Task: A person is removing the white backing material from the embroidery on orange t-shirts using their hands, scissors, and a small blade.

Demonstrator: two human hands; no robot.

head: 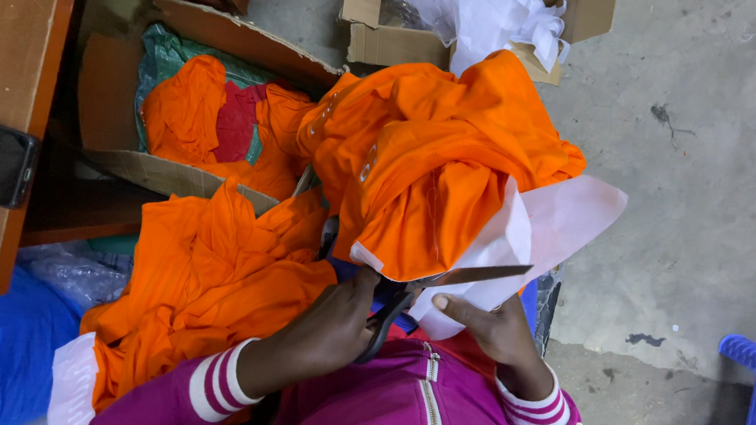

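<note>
1. A rumpled bright orange cloth garment (436,154) is bunched up over the person's lap, with a sheet of white backing paper (566,223) sticking out at its right edge.
2. A second heap of orange fabric (201,289) lies to the left, below an open brown cardboard box (109,92) holding more orange and red cloth.
3. The left hand (333,326) is closed around the black handles of long steel scissors (454,277), whose blades lie against the white paper just under the garment.
4. The right hand (495,330) pinches the paper's lower edge, fingers closed on it.
</note>
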